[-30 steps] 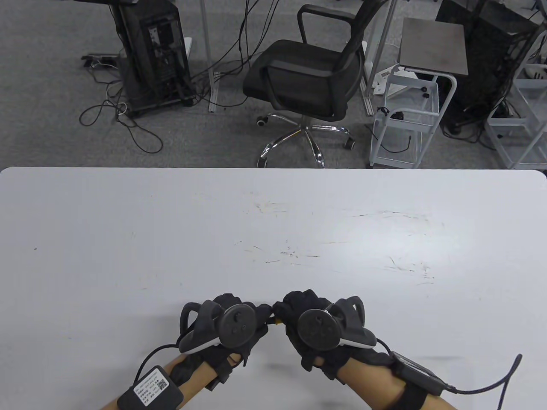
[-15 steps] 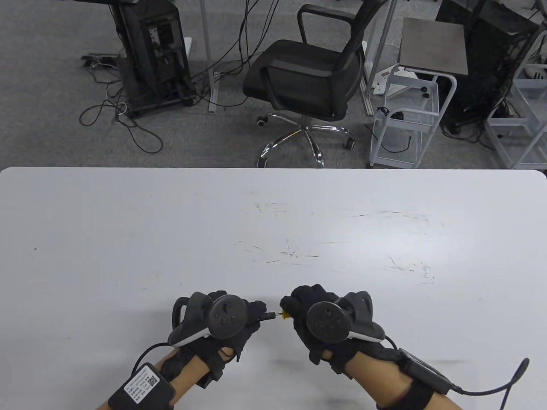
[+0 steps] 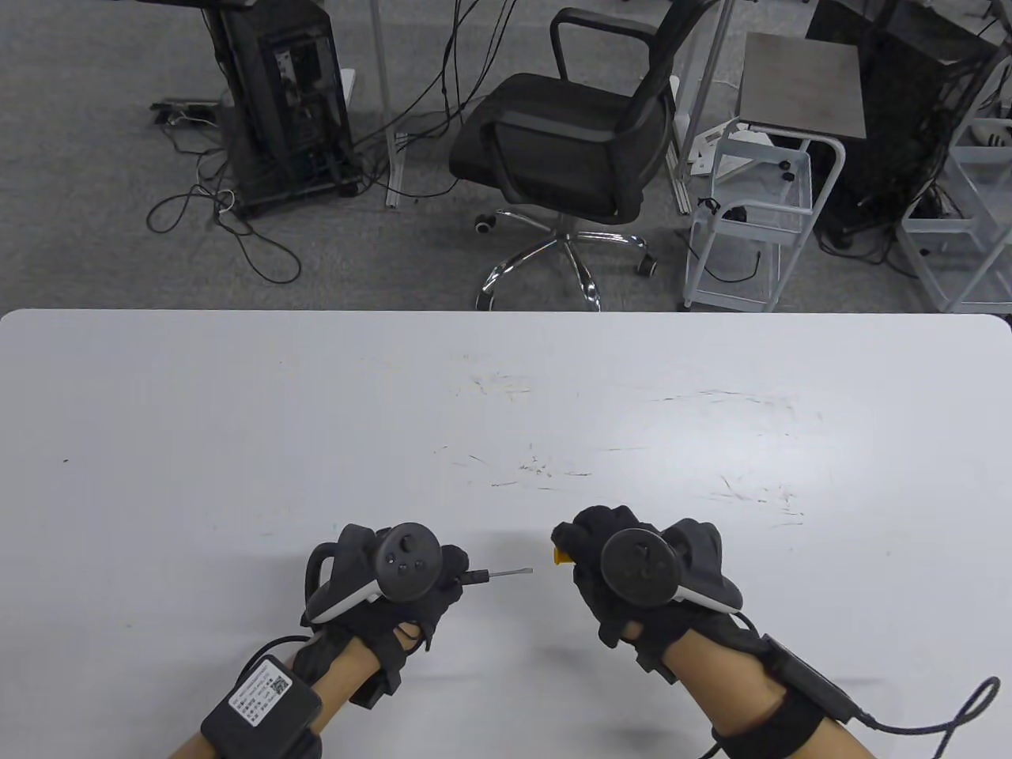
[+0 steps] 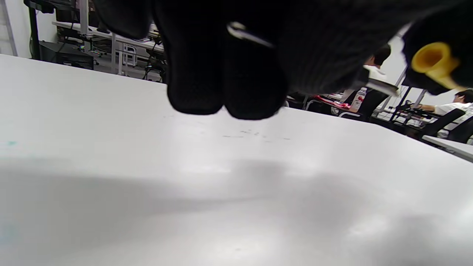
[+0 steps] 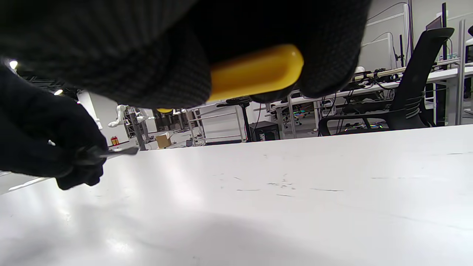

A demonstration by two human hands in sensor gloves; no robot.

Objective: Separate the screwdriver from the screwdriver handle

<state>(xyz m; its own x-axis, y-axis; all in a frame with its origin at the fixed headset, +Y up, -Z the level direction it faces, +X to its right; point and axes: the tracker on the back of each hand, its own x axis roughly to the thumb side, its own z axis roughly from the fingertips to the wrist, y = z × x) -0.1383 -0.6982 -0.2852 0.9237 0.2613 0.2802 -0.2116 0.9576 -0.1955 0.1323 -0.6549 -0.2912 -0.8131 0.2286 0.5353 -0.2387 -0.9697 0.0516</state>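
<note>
At the near edge of the white, faintly scratched worktop [image 3: 237, 443], the left hand [image 3: 395, 577], in a black sensor glove with a dark tracker strapped to its back, has its grip clamped on the thin dark metal screwdriver shaft [image 3: 500, 574], holding it by its thicker black end. The shaft lies roughly level above the worktop and points toward the other hand, its flat tip bare. In the right wrist view the same gloved fingers [image 5: 79, 166] pinch the shaft [image 5: 120, 151] with the tip sticking out. A clear gap of bare worktop separates the shaft's tip from the yellow plastic screwdriver handle [image 3: 560, 556], so the two parts are apart. The right hand [image 3: 632, 577], gloved and fitted the same way, has its grip closed around that handle, with only the yellow open end showing past the fingers in the table view. The right wrist view shows the handle [image 5: 255, 72] wrapped by the fingers, its rounded end poking out; the left wrist view shows its hollow end [image 4: 432, 61].
</note>
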